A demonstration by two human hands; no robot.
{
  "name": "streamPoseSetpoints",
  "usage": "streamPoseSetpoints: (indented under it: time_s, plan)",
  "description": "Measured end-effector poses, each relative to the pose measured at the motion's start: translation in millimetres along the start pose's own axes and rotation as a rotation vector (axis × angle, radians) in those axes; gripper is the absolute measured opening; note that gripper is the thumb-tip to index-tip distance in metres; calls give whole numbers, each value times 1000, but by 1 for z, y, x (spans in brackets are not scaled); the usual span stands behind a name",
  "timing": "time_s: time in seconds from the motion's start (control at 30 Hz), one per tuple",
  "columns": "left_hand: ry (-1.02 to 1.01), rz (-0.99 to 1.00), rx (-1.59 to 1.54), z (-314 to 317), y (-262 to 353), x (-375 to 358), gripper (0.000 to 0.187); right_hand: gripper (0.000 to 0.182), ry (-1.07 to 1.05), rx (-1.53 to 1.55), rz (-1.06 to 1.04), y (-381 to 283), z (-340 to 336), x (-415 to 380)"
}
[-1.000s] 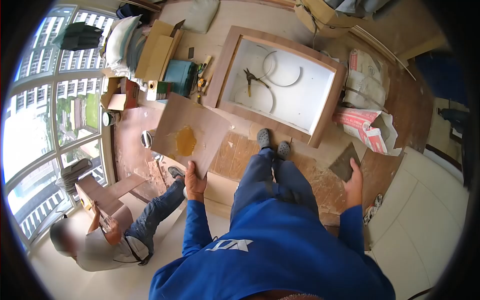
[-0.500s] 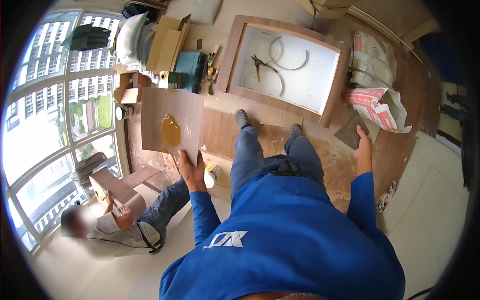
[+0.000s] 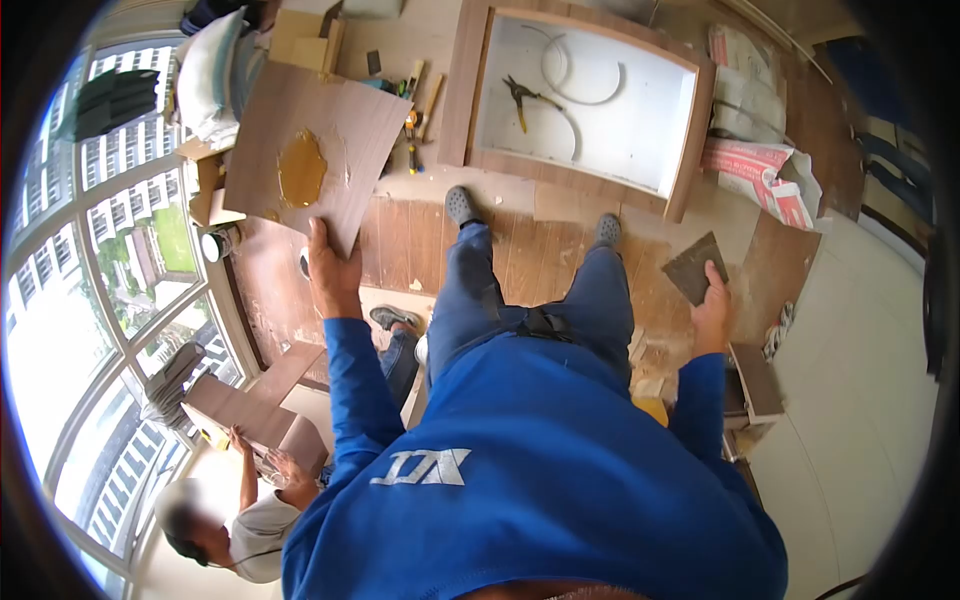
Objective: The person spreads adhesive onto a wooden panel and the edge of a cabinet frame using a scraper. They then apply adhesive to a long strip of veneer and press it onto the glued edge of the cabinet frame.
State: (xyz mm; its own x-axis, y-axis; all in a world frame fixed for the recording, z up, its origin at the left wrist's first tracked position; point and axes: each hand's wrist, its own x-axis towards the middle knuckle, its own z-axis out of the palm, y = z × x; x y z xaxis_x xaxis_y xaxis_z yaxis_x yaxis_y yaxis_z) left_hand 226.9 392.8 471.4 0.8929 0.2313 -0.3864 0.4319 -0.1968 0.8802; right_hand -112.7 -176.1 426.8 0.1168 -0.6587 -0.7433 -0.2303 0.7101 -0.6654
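My left hand (image 3: pixel 335 272) grips the near edge of a square wood-grain board (image 3: pixel 352 130), thumb on top. A puddle of amber glue-like liquid (image 3: pixel 302 170) lies on the board's upper face. My right hand (image 3: pixel 710 312), out to the right, pinches a thin, dark, roughly square sheet (image 3: pixel 698 268) by its edge. In front of me, a wood-framed cabinet (image 3: pixel 580 180) lies with its white inside facing up. Pliers (image 3: pixel 522 95) and curved pale strips (image 3: pixel 590 100) rest inside it.
A co-worker (image 3: pixel 265 530) sits at lower left, hands on a wood-grain box (image 3: pixel 240 410). Hand tools (image 3: pixel 413 125) lie left of the cabinet. Right of it stand a torn red-and-white sack (image 3: pixel 765 175) and another sack (image 3: pixel 748 90). Windows line the left; a small wooden cabinet (image 3: pixel 757 385) stands at right.
My left hand has carried the board left and forward, and it is turned. My right hand has shifted slightly, tilting the dark sheet. My view and stance have moved; the co-worker now leans closer to the box.
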Motion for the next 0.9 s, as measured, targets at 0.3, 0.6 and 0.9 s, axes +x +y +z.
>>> streamPoseSetpoints:
  time_s: [0.3,0.6,0.9]
  plan:
    - [-54,-455,-525,-13,-55,96,32,46,130,-150,-91,81,125,-108]
    - [-325,-491,-521,84,-110,105,36,43,-88,-59,1,121,152,-26]
    - [-532,-441,-381,188,-248,249,34,31,-315,84,-149,183,258,137]
